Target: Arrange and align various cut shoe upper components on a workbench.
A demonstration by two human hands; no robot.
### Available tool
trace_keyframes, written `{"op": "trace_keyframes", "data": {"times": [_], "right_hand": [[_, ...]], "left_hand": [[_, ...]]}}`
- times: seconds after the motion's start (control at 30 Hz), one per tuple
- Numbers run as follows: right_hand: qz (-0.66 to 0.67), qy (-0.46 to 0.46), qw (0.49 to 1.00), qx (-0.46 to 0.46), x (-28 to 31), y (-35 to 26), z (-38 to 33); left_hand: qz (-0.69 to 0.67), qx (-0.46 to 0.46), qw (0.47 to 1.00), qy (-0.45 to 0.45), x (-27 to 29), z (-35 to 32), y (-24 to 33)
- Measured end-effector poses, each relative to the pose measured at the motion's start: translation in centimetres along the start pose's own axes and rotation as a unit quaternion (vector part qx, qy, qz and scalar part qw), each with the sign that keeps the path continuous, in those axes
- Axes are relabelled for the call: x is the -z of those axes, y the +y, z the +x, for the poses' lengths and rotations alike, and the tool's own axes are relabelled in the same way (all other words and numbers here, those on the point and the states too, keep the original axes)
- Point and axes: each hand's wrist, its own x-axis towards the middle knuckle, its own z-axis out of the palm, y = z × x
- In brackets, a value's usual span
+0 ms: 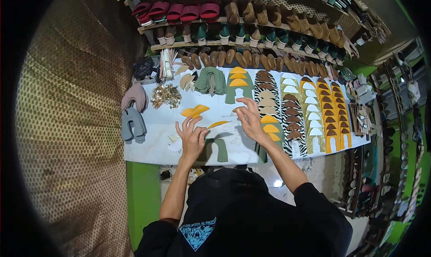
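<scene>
On the white worktable (148, 156), close under the person's chest: both hands are working flat against the surface, where the loose cut pieces are lying.

Left hand (192, 138): it is pressing down with fingers spread, and it is pinning the green strap piece (216, 150) just below its palm rather than gripping it, probably so the piece is not sliding.

Right hand (250, 120): it is hovering open with fingers fanned and nothing in its grasp; the thin yellow sliver (218, 123) is lying just to its left, between the two hands.

Yellow insole pieces (195, 111): they are sitting just beyond the left fingertips, overlapping, so they are staying within easy reach.

Green and yellow stack (271, 131): it is lying right under the right wrist, each piece overlapping the next like tiles, which is keeping every one countable.

Zebra-pattern row (292, 122): it is running farther out past the right hand, laid the same way.

Grey strap pieces (133, 124): they are waiting well off to the left hand's outer side, parked apart.

Contact of the right fingertips with the table: I cannot tell from here; the view is too small.
</scene>
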Motion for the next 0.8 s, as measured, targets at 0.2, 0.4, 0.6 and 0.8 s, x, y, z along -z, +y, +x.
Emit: {"op": "trace_keyframes", "data": {"times": [0.2, 0.4, 0.6, 0.8], "right_hand": [[-0.2, -0.148, 0.958, 0.14, -2.6, -5.0, 1.2], [-0.258, -0.09, 0.951, 0.146, -5.8, -4.7, 0.6], [-0.286, -0.008, 0.947, 0.146, -7.1, -5.3, 0.2], [-0.301, 0.023, 0.943, 0.137, -8.7, -5.8, -0.4]], "left_hand": [[0.041, -0.099, 0.994, -0.021, 1.6, 1.3, -1.8], [-0.019, -0.151, 0.987, -0.044, 3.2, 1.9, -2.2], [-0.054, -0.094, 0.993, -0.05, 3.4, 3.3, -4.1], [-0.123, -0.041, 0.981, -0.143, 2.7, 4.1, -4.8]]}}
